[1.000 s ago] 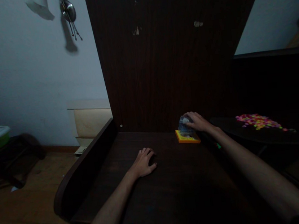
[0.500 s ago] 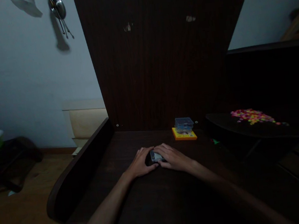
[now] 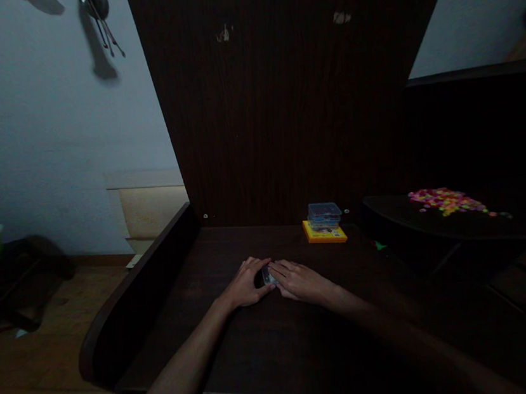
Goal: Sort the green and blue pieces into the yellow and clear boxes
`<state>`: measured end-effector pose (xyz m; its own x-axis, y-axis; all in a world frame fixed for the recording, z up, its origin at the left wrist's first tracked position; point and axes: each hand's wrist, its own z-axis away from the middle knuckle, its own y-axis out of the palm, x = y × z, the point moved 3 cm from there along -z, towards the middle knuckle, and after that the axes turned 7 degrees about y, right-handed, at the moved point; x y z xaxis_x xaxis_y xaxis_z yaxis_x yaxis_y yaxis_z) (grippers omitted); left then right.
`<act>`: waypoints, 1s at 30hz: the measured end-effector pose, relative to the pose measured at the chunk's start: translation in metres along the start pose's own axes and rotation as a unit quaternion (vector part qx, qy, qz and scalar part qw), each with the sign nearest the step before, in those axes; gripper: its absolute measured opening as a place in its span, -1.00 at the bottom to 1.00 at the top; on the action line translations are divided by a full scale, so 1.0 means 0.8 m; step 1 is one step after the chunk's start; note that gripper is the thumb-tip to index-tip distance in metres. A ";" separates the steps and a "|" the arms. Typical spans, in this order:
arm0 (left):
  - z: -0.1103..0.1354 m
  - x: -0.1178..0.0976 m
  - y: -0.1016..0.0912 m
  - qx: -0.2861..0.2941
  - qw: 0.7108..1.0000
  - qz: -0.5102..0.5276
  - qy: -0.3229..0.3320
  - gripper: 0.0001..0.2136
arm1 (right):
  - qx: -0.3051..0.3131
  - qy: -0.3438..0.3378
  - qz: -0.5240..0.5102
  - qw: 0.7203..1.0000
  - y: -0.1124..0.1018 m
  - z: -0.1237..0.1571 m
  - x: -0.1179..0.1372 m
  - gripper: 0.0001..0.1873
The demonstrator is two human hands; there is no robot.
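A small clear plastic box (image 3: pixel 268 277) with something pale in it lies on the dark wooden desktop, partly covered by both hands. My left hand (image 3: pixel 248 283) curves round its left side, with fingertips at the far edge and thumb at the near edge. From the right, my right hand (image 3: pixel 298 278) lies over the box, fingers stretched across its top. Farther back, a short stack of clear plastic boxes (image 3: pixel 324 214) rests on a yellow-orange flat box (image 3: pixel 324 233).
Many small pink and yellow pieces (image 3: pixel 450 199) lie on a dark shelf (image 3: pixel 404 218) at the right. A raised side panel (image 3: pixel 135 289) borders the desktop on the left, and a tall dark wooden panel (image 3: pixel 278 125) stands behind. A small green piece (image 3: pixel 379 245) is near the shelf.
My right hand has shifted slightly left and flattened over the box, its fingers closer together. My left hand keeps its curve round the left side. The view has tilted down a little.
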<state>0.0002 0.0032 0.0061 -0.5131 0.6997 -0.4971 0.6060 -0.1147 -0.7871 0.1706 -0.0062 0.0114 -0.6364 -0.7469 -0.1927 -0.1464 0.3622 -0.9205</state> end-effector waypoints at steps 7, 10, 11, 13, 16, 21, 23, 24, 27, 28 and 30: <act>0.001 0.005 0.001 -0.018 0.999 0.033 -0.011 -0.45 | -0.010 -0.062 0.141 0.988 0.006 0.001 0.009 -0.61; -0.001 0.008 0.000 -0.040 0.997 0.062 -0.027 -0.48 | 0.011 -0.093 0.169 0.981 0.001 -0.006 0.006 -0.63; -0.001 0.009 -0.001 -0.048 0.996 0.074 -0.032 -0.49 | 0.017 -0.103 0.173 0.979 -0.001 -0.009 0.005 -0.63; -0.002 0.011 -0.003 -0.065 0.992 0.101 -0.039 -0.50 | 0.026 -0.118 0.177 0.977 -0.004 -0.015 0.003 -0.59; -0.002 0.015 -0.004 -0.082 0.986 0.141 -0.045 -0.51 | 0.034 -0.137 0.183 0.973 -0.005 -0.023 0.003 -0.57; -0.002 0.018 -0.005 -0.094 0.973 0.201 -0.059 -0.47 | 0.046 -0.145 0.165 0.974 -0.013 -0.033 -0.002 -0.58; -0.003 0.016 -0.007 -0.106 0.965 0.234 -0.061 -0.43 | 0.046 -0.132 0.120 0.983 -0.021 -0.039 -0.008 -0.56; -0.003 0.014 -0.008 -0.114 0.960 0.249 -0.061 -0.41 | 0.043 -0.117 0.088 0.988 -0.026 -0.042 -0.012 -0.56; -0.005 0.013 -0.010 -0.137 0.944 0.294 -0.065 -0.36 | 0.021 -0.044 -0.026 0.998 -0.038 -0.051 -0.026 -0.61; -0.006 0.014 -0.009 -0.144 0.935 0.317 -0.065 -0.34 | 0.006 -0.010 -0.068 0.998 -0.041 -0.054 -0.030 -0.63; -0.008 0.019 -0.007 -0.157 0.915 0.368 -0.059 -0.28 | -0.032 0.064 -0.154 0.985 -0.042 -0.057 -0.038 -0.67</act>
<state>-0.0069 0.0188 0.0056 0.0526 0.4321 -0.9003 0.9488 -0.3029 -0.0900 0.1602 0.0299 0.0640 -0.6432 -0.7527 0.1405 -0.3930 0.1670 -0.9042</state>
